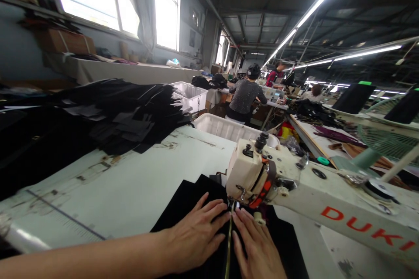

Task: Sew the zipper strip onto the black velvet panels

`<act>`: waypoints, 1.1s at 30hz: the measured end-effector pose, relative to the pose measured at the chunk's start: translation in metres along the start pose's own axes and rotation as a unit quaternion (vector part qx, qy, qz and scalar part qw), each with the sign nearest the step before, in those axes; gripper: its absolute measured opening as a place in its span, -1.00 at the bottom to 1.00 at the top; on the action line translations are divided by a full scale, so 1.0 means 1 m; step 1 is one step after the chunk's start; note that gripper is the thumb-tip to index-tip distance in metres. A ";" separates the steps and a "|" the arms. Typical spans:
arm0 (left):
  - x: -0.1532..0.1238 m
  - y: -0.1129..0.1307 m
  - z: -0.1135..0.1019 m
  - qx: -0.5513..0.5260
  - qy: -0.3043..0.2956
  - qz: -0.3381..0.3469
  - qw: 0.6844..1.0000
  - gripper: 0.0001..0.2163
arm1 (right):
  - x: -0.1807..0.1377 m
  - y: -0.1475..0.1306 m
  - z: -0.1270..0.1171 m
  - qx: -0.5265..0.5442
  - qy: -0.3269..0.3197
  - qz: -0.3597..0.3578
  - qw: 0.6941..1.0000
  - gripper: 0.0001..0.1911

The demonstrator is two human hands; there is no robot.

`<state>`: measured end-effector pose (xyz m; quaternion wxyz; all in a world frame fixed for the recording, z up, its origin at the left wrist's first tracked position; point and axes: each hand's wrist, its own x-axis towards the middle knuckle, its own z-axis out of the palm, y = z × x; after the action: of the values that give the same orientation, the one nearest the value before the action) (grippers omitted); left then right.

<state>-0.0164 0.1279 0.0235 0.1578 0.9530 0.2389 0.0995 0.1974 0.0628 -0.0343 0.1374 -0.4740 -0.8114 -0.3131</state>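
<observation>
From the head camera, low in the middle of the frame, the left hand [196,235] and the right hand [257,248] both lie open and flat, palms down, fingers spread forward on a piece of black fabric [186,207]. Neither grips anything; they only press the cloth against the pale table [131,183]. The fingertips of both hands sit just in front of the head of the cream sewing machine [262,174], whose arm with red lettering runs off to the lower right. Between the two hands a thin, pale strip [228,248] runs along the cloth toward the needle area; what it is I cannot tell. The fabric looks soft, limp and light, with a matt, slightly napped surface. I would guess it slides easily on the smooth table and bunches or skews if pushed from one side only. It seems best handled as it is now, with flat palms on either side of the seam line and close to the foot, rather than pinched at an edge. In the upper left lies a heap of black cut pieces [131,109]. Past it, at centre, stands a white bin [225,128], and beyond that a seated person [245,93] works with their back to us.
</observation>
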 end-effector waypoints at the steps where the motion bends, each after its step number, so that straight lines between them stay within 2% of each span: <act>1: 0.001 -0.001 0.000 0.000 0.000 0.000 1.000 -0.49 | 0.000 0.000 0.000 -0.001 0.001 0.002 1.000 -0.61; 5: 0.001 -0.002 0.001 -0.004 0.012 0.011 1.000 -0.49 | 0.000 0.002 0.000 0.004 -0.002 -0.007 1.000 -0.60; 8: 0.001 -0.001 -0.001 0.003 -0.001 0.011 1.000 -0.50 | 0.001 0.004 -0.001 0.005 0.004 -0.011 1.000 -0.61; 12: 0.003 -0.001 -0.004 0.020 -0.027 0.001 0.999 -0.49 | 0.008 0.004 -0.005 0.017 0.033 0.001 0.999 -0.61; 16: 0.006 -0.004 0.001 0.027 -0.015 0.009 0.999 -0.50 | 0.009 0.002 -0.006 0.046 0.055 0.030 0.997 -0.61; 19: 0.008 -0.007 0.004 0.017 0.001 0.005 1.000 -0.55 | 0.008 0.000 -0.005 0.088 0.026 0.069 0.993 -0.62; 22: 0.004 -0.004 0.001 0.005 -0.014 -0.007 1.000 -0.57 | 0.008 -0.005 -0.009 0.136 -0.034 0.113 0.984 -0.61; 25: -0.016 0.010 -0.005 -0.004 -0.055 -0.011 0.998 -0.49 | 0.002 -0.019 -0.023 0.163 -0.062 0.156 0.972 -0.59; 28: -0.052 0.033 -0.001 -0.025 -0.073 0.014 0.997 -0.22 | -0.013 -0.045 -0.046 0.198 -0.053 0.204 0.957 -0.57; 30: -0.077 0.045 0.011 -0.031 -0.033 0.030 0.999 -0.13 | -0.024 -0.063 -0.062 0.209 -0.044 0.205 0.955 -0.55; 33: -0.098 0.049 0.028 -0.052 0.039 0.017 0.998 -0.33 | -0.035 -0.082 -0.080 0.189 -0.041 0.161 0.968 -0.46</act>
<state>-0.0730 0.0320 0.0037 0.1961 0.9426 0.2234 0.1520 0.1392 -0.0415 -0.0225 0.2396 -0.5766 -0.7735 -0.1084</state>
